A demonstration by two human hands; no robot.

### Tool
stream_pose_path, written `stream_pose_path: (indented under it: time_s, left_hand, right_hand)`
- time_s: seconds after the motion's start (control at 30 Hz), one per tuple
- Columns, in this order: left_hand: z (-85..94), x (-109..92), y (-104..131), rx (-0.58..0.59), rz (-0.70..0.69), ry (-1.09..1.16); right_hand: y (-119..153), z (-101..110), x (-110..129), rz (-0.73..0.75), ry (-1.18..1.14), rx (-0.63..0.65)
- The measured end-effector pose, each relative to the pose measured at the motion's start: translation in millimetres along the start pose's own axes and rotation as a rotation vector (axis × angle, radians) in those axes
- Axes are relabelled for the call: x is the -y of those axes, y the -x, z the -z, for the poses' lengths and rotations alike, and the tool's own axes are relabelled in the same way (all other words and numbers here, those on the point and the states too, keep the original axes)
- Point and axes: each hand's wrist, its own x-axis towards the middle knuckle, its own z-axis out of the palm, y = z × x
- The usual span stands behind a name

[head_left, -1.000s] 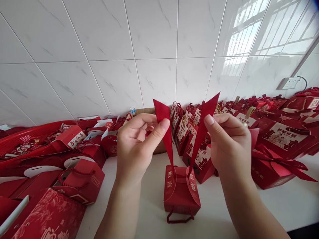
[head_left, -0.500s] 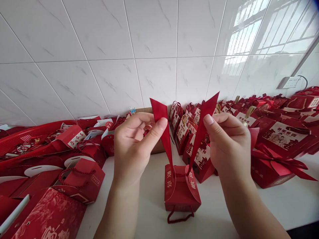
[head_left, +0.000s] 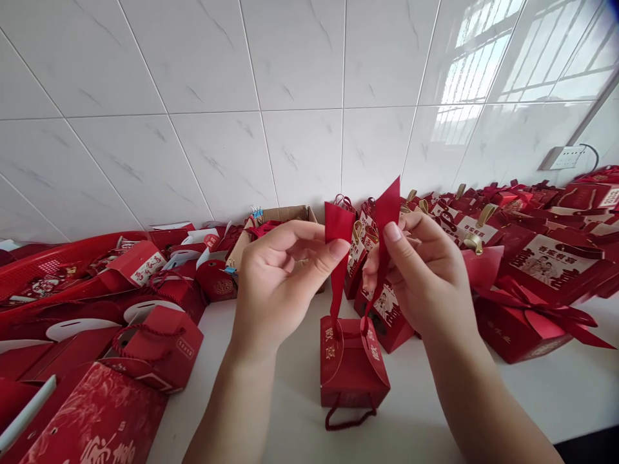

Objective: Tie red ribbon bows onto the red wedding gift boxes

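Ribbon (head_left: 338,290): both ends rise from the top of the small red box (head_left: 355,380), which stands on the table (head_left: 290,415) between your forearms. Your left hand (head_left: 285,287) pinches one end between thumb and fingers; your right hand (head_left: 428,277) pinches the other. This raised grip likely keeps both ends upright and apart.

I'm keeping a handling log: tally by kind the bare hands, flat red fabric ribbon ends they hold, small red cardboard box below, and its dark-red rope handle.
Bare left hand and right hand: 2
Flat red fabric ribbon ends: 2
Red cardboard box: 1
Dark-red rope handle: 1
Total: 6
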Motion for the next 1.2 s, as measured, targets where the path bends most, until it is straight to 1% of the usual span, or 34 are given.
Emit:
stream_pose_path:
  time_s: [0.13,0.23,0.37,0.5,0.53,0.63,0.73,0.83,0.93,1.03,1.13,1.2]
  left_hand:
    - [-2.5,-1.7,2.4,-0.009,0.0,-0.036]
    - [-4.5,-3.1,3.2,0.008,0.033,-0.064]
    - [-5.9,-3.6,2.8,0.06,0.083,-0.056]
    - [-3.9,-2.1,2.0,0.018,0.123,-0.096]
    - [-3.3,-1.8,1.7,0.024,0.138,-0.092]
    - [-2.6,-1.1,0.9,0.104,0.191,-0.05]
    - [-3.7,-0.7,0.3,0.13,0.203,-0.036]
    - [-3.9,-0.2,-0.6,0.139,0.179,-0.055]
    - [0.2,-0.4,-2.7,0.256,0.204,-0.086]
    - [7.7,-1.6,-6.0,0.394,0.239,-0.15]
    - [14.8,-3.2,-8.8,0.45,0.242,-0.246]
    - [18.3,-3.7,-9.5,0.466,0.243,-0.278]
  right_hand:
    - [1.4,-1.1,-0.1,0.0,0.011,-0.015]
    - [2.1,-1.0,0.1,-0.02,0.044,0.007]
    - [4.3,1.5,1.8,-0.039,0.085,0.081]
    - [6.0,6.1,3.7,-0.034,0.044,0.179]
    - [6.0,7.0,4.1,-0.039,0.029,0.212]
    - [5.4,7.3,4.8,-0.071,0.025,0.277]
    - [4.0,4.8,3.7,-0.103,0.049,0.257]
    - [1.5,3.9,1.2,-0.118,0.025,0.213]
    - [-1.6,9.1,-0.6,-0.162,0.015,0.224]
    - [-4.3,18.6,-0.1,-0.195,0.037,0.328]
    - [-6.8,26.3,4.5,-0.171,0.124,0.431]
    - [-8.4,28.3,9.6,-0.094,0.256,0.496]
